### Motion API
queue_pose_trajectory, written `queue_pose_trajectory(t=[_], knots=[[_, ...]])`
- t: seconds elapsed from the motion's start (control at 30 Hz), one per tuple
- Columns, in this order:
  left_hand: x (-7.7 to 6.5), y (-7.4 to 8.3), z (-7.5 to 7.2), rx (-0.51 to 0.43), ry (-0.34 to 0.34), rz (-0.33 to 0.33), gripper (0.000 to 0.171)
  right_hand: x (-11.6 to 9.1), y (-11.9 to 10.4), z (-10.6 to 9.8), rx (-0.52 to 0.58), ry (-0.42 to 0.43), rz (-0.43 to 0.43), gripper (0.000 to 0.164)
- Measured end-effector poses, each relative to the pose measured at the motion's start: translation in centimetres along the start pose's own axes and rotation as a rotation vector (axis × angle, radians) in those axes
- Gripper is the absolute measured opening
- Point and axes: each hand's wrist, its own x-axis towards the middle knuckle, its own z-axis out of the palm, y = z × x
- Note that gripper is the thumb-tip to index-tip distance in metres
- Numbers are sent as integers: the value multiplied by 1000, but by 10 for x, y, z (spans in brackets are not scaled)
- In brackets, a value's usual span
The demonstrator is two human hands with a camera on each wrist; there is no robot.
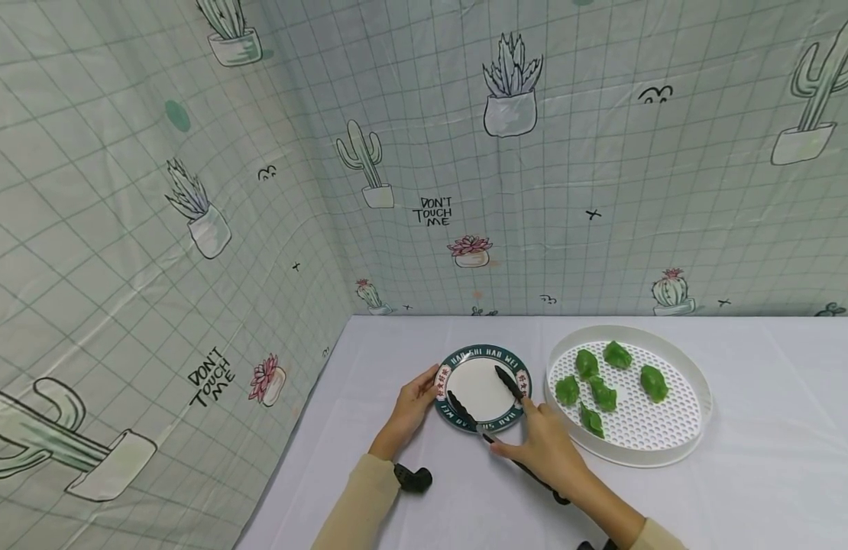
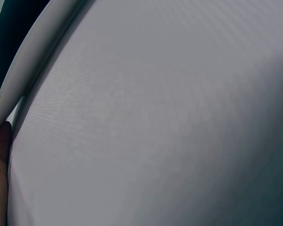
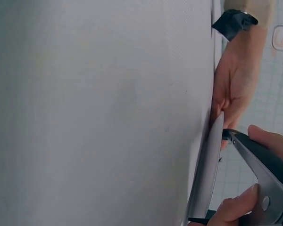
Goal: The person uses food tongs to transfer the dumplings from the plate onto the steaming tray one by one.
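A round plate [image 1: 480, 388] with a white middle and a dark green lettered rim lies on the table. My left hand [image 1: 412, 405] holds its left rim; in the left wrist view, fingertips [image 2: 1, 146] meet the plate's edge [image 2: 37, 49]. From the right, my right hand [image 1: 551, 443] grips black-armed tongs [image 1: 509, 383], thumb on one arm and fingers on the other. The tongs stand spread, both tips over the plate and nothing between them. In the right wrist view the tongs [image 3: 273, 190] show a metal body and rivet beside the plate's side [image 3: 210, 162].
Right of the plate stands a round white perforated tray [image 1: 671, 416] with a raised rim. Several green, lumpy, dumpling-like pieces [image 1: 603, 395] lie on its left and middle. A white cloth [image 1: 458, 504] covers the table; cactus-print curtains [image 1: 589, 252] rise behind and at the left.
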Motion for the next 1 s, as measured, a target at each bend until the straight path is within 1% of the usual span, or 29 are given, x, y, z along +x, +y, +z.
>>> queue_pose_trajectory(t=[0.17,0.3,0.5,0.67,0.8,0.83,1.0], knots=[[-1,0,1,-3,5,-1,46,0,-2,4,-15,-14,7,105],[0,-1,2,1,6,3,46,1,-2,7,-47,-31,7,108],[2,-2,2,-2,7,19,46,3,-5,4,-65,-75,22,111],[2,-1,1,9,1,10,46,4,-6,1,-59,-93,35,112],[1,-1,0,13,5,-2,46,4,-7,-1,-52,-95,38,111],[1,-1,0,16,4,5,46,4,-7,-1,-54,-96,37,111],[0,0,0,-7,6,6,46,1,-9,-1,-73,-97,25,106]])
